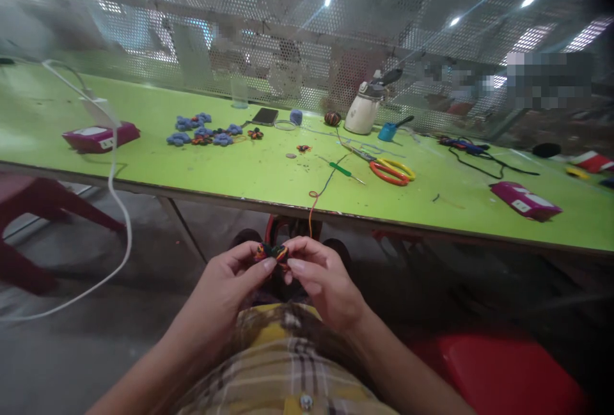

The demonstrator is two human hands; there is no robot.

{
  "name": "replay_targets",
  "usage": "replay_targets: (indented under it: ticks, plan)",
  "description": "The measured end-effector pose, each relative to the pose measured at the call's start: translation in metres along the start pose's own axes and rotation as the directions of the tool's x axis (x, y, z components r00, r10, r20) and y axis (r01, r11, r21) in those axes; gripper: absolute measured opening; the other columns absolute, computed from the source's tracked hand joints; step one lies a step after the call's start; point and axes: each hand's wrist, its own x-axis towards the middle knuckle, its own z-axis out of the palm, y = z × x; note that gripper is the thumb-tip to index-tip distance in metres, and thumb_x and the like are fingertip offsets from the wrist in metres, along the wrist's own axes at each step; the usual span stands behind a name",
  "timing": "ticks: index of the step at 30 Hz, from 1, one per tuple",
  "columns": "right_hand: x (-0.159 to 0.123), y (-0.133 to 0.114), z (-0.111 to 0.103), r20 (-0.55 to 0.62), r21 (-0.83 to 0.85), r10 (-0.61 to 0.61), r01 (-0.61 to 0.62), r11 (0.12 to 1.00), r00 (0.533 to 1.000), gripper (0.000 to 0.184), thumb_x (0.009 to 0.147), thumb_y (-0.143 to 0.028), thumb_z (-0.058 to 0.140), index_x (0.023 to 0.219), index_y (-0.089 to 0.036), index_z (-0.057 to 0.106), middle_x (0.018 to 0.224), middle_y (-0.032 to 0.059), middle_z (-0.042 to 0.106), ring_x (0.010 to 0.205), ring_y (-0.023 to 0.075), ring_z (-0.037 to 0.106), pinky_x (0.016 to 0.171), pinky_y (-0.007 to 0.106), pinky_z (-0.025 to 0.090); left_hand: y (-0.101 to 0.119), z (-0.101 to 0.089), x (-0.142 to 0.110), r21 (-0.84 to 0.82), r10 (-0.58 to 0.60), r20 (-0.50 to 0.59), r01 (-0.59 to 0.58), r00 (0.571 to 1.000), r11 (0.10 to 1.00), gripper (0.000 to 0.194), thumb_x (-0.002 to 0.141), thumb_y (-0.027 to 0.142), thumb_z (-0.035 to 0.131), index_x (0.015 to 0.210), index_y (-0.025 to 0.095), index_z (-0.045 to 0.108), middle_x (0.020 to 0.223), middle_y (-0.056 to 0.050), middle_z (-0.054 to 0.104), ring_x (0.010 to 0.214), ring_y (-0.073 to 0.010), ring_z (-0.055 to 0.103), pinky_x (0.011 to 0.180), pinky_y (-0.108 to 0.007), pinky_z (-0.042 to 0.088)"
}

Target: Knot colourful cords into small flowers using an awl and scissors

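Perforated metal sheeting (307, 50) rises behind the long lime-green table (268, 175) in front of you, with four bright lights showing in it. Two magenta packs (102, 137) (525, 201), one towards each end of the table, bear white labels whose print is too small to read.

Your yarn piece (272, 252), dark with orange and red, is held just short of the table edge, above your lap and between your hands. Your left hand (230, 277) has thumb and fingers closed on its left side; your right hand (323, 277) pinches its right side, fingers curled. One strand of yarn (311, 213) runs from near your right hand up over the edge.

On the table you have one pair of scissors (386, 169), one green-handled hook (341, 169), one pale jug (362, 111), one phone (265, 116) and two yarn balls, one blue (296, 117), one dark (332, 119). Blue flowers (222, 139), roughly six, overlap at the left among multicoloured ones (255, 134).
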Motion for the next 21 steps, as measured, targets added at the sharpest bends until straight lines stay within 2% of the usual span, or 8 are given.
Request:
replay_targets:
  ticks: [2,5,12,17,19,21]
  plan:
    - [0.000,-0.010,-0.004,0.084,-0.053,0.016,-0.012,0.999,0.996,0.018,0.070,-0.026,0.071,0.084,-0.016,0.065,0.078,0.0020,0.057,0.066,0.0113,0.048,0.063,0.025,0.039,0.002,-0.005,0.001,0.102,0.010,-0.007,-0.009,1.000,0.995,0.009,0.073,0.024,0.069,0.079,0.018,0.069,0.072,-0.001,0.067,0.067,-0.0141,0.059,0.066,-0.023,0.045]
    - [0.002,-0.023,-0.006,0.164,-0.190,0.062,-0.030,0.981,0.984,0.018,0.072,-0.030,0.071,0.080,-0.016,0.064,0.075,0.0012,0.058,0.067,0.0112,0.049,0.063,0.024,0.039,0.007,-0.009,0.001,0.233,0.004,0.001,-0.004,1.000,0.972,0.011,0.070,0.026,0.071,0.078,0.018,0.070,0.072,-0.001,0.067,0.067,-0.0144,0.058,0.064,-0.023,0.044]
    - [0.000,-0.029,-0.002,0.141,-0.323,0.077,-0.028,0.946,0.987,0.019,0.072,-0.029,0.070,0.069,-0.014,0.060,0.065,-0.0020,0.053,0.059,0.0082,0.044,0.057,0.022,0.035,0.015,-0.007,-0.004,0.366,-0.024,0.019,0.015,1.000,0.931,0.011,0.070,0.026,0.071,0.070,0.016,0.067,0.065,0.000,0.059,0.062,-0.0125,0.052,0.059,-0.022,0.041]
    - [-0.005,-0.020,-0.003,0.077,-0.274,0.135,-0.109,0.956,0.988,0.023,0.072,-0.035,0.071,0.070,-0.014,0.060,0.053,-0.0061,0.045,0.047,0.0047,0.034,0.047,0.021,0.025,0.015,-0.008,-0.006,0.379,0.031,0.051,-0.048,0.998,0.924,0.009,0.073,0.026,0.068,0.073,0.017,0.068,0.071,-0.001,0.061,0.066,-0.0143,0.053,0.062,-0.023,0.042]
    - [-0.006,-0.016,-0.003,0.068,-0.196,0.171,-0.155,0.968,0.983,0.026,0.071,-0.036,0.072,0.070,-0.014,0.058,0.050,-0.0071,0.042,0.044,0.0039,0.031,0.044,0.020,0.022,0.016,-0.007,-0.007,0.431,0.071,0.079,-0.099,0.994,0.897,0.007,0.073,0.024,0.066,0.072,0.018,0.068,0.071,-0.001,0.061,0.067,-0.0147,0.052,0.063,-0.023,0.042]
    - [-0.008,-0.012,-0.003,0.106,-0.090,0.228,-0.219,0.972,0.968,0.027,0.071,-0.036,0.072,0.070,-0.014,0.056,0.048,-0.0080,0.039,0.042,0.0032,0.027,0.042,0.019,0.019,0.017,-0.006,-0.006,0.506,0.116,0.103,-0.153,0.988,0.849,0.006,0.073,0.022,0.065,0.070,0.018,0.068,0.069,-0.001,0.060,0.066,-0.0151,0.051,0.063,-0.023,0.041]
